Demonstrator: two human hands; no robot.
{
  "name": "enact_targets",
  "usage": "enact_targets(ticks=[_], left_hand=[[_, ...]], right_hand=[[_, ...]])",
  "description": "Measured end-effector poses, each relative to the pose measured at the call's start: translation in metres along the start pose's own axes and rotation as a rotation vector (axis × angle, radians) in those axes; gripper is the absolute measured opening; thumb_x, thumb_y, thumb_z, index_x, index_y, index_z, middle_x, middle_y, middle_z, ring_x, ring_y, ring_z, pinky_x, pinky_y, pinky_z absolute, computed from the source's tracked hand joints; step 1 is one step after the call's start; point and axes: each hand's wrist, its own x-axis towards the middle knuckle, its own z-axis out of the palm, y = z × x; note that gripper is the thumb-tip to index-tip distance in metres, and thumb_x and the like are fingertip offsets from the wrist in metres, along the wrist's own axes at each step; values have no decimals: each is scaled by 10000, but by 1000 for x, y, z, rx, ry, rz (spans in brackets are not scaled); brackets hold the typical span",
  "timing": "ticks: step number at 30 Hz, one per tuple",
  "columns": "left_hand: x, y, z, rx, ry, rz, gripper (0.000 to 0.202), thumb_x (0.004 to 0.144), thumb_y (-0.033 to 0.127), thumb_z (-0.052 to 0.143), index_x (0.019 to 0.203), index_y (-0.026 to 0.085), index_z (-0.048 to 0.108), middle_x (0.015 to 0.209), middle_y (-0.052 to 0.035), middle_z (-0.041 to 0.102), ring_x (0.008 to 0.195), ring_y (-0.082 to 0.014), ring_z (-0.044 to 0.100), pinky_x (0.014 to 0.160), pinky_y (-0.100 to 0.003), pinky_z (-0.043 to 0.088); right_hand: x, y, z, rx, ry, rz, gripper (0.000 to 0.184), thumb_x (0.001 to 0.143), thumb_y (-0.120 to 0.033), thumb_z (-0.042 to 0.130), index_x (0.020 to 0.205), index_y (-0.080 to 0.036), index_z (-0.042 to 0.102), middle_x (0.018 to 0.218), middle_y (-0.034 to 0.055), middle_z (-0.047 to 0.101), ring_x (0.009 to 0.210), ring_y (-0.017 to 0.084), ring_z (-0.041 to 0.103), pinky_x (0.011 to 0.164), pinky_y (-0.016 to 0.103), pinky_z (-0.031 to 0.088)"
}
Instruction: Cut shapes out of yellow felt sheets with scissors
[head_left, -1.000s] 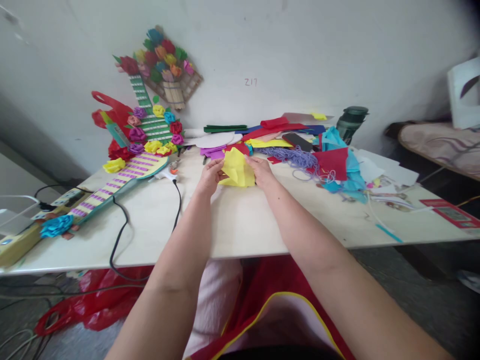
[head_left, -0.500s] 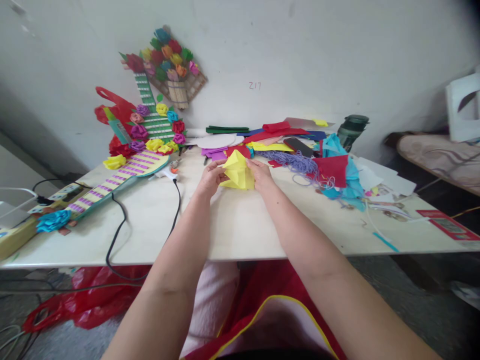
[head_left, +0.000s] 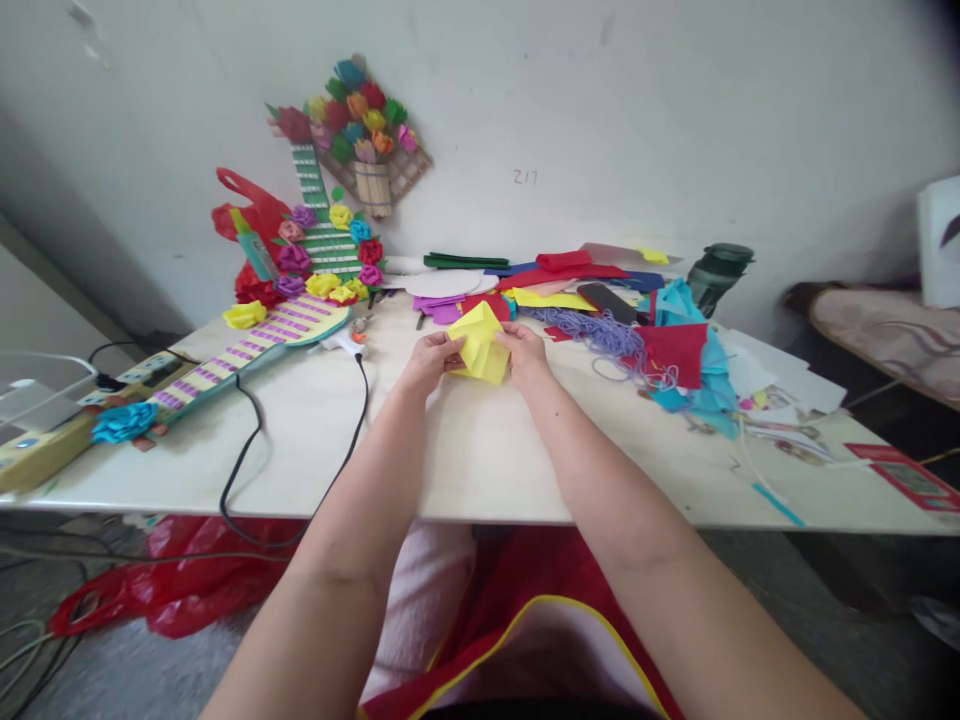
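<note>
A folded piece of yellow paper is held just above the pale table, a little beyond its middle. My left hand pinches the paper's left edge with thumb and fingers closed on it. My right hand grips the right edge the same way. Both forearms reach out from the near edge of the table. Behind the paper lies a heap of coloured paper sheets in red, blue, purple and yellow.
A paper guitar with flowers lies at the left, a paper flower basket leans on the wall. A black cable crosses the left half. Purple yarn, red and cyan scraps and a dark green bottle are on the right.
Both hands have kept their hold on the yellow paper and folded it smaller. The view has shifted slightly, so the things on the table appear a little further right.
</note>
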Motion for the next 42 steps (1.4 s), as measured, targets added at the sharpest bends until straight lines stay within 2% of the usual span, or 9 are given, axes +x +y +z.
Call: enact_targets(ticks=[4,8,13,19,25,29,33,37,42], left_hand=[[0,2,-2,14,47,43,359,540,327,806,713,127,563,637,-10,613,561,-113,590,610,-272,504],[1,3,-2,50,79,63,367,517,347,811,698,139,569,624,-4,610,566,-117,582,596,-268,490],[1,4,-3,80,132,103,367,489,361,821,679,149,589,593,7,596,528,-101,542,541,-234,456],[1,2,-2,95,128,134,390,469,399,822,690,152,616,614,0,621,543,-108,548,550,-237,459],[2,1,-1,97,100,121,417,477,428,818,718,145,630,623,-2,629,557,-116,570,579,-249,479],[2,2,-4,104,105,126,427,489,434,814,752,149,635,656,-11,641,585,-126,589,591,-254,482],[3,2,-7,110,113,144,410,516,423,802,776,153,637,683,-13,650,610,-131,599,597,-251,476],[3,3,-6,118,135,154,376,530,412,790,761,157,638,683,-19,656,619,-135,595,602,-251,474],[0,5,0,129,113,144,357,547,416,780,732,154,626,648,-15,641,608,-141,592,589,-252,465]], right_hand=[[2,1,-1,-79,-66,-65,460,595,-145,633,1051,-172,582,834,12,680,744,156,650,705,293,524],[2,0,-3,-174,-222,-154,709,626,-130,605,1311,-228,452,1017,49,683,791,165,663,713,305,531],[3,2,-5,-362,-354,-265,847,622,-110,608,1416,-267,358,1270,107,577,851,188,657,742,329,534],[6,11,-5,-574,-417,-484,929,594,-131,682,1448,-219,325,1412,125,440,1222,279,494,985,413,441],[4,10,-3,-686,-366,-627,833,654,-89,577,1443,-173,326,1443,125,408,1336,264,373,1112,424,291],[4,9,-3,-639,-333,-591,797,656,-73,507,1428,-214,365,1405,91,468,1258,245,465,1042,406,384],[4,8,-3,-661,-324,-531,683,640,-86,515,1310,-219,528,1261,76,598,1023,221,596,921,360,470],[5,8,-2,-727,-302,-532,594,633,-98,536,1213,-204,606,1160,74,648,841,198,606,862,345,482],[5,8,-2,-732,-262,-580,455,634,-110,549,1073,-188,643,1079,80,659,861,205,595,867,341,463]])
